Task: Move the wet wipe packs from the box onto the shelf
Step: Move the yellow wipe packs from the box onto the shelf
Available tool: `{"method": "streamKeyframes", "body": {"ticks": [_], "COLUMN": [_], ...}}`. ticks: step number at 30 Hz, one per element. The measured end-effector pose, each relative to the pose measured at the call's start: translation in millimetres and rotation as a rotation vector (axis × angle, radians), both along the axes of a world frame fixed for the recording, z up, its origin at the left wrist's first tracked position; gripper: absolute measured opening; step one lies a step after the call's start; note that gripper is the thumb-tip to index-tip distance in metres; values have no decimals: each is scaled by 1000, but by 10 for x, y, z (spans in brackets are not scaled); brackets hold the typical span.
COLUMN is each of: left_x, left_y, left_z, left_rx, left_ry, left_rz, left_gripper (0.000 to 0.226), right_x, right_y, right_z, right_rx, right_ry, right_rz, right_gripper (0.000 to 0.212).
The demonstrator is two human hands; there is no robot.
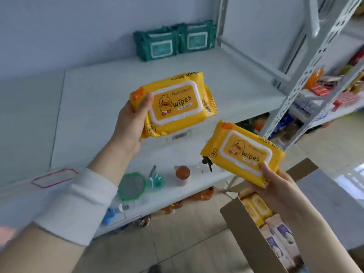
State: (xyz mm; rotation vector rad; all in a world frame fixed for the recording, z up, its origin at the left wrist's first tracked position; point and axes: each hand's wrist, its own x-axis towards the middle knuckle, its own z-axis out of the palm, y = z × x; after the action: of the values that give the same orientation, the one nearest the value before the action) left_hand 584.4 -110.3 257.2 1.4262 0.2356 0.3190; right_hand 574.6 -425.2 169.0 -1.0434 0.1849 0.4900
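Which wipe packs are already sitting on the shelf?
The two green packs at the back of the shelf; left hand and right hand each hold a yellow pack.

Worn on the head, wide-angle, aimed forward and down. Faces the shelf [98, 95] close ahead, filling left and middle; box [246, 243] very near at right, rack [315, 71] far right.

Pale wall [59, 26], beige tiled floor [187, 243]
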Motion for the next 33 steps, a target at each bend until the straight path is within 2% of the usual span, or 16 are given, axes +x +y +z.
{"method": "streamKeyframes", "body": {"ticks": [4, 7, 11, 16, 22, 25, 27, 29, 33], "left_x": [-90, -100, 67, 561, 1321, 1640, 1809, 1965, 2205], "left_y": [1016, 1631, 2330, 2889, 3391, 3655, 3816, 3980, 4268], "left_z": [38, -62, -213, -324, -353, -371, -396, -423, -394], "left_rx": [4, 5, -4, -18, 80, 148, 222, 288, 463], "left_ry": [1, 28, 63, 47, 21, 34, 46, 36, 66], "left_rz": [104, 212, 282, 302, 293, 243, 247, 282, 327], "left_gripper": [29, 13, 12, 24, 13, 28, 26, 13, 18], "right_x": [296, 493, 897, 1651, 2713, 3207, 3496, 3733, 4075], "right_y": [995, 1559, 2149, 2787, 3493, 3829, 4062, 4289, 4634], "right_z": [253, 362, 447, 592, 580, 517, 511, 529, 565], "right_rx": [29, 4, -92, -204, -296, -312, -385, -544, -823], "right_ry": [-69, -75, -127, -268, -346, -380, -448, -565, -803], "right_rz": [39, 86, 163, 248, 387, 443, 449, 405, 251], "right_gripper": [37, 40, 35, 33, 31, 27, 31, 34, 38]}}
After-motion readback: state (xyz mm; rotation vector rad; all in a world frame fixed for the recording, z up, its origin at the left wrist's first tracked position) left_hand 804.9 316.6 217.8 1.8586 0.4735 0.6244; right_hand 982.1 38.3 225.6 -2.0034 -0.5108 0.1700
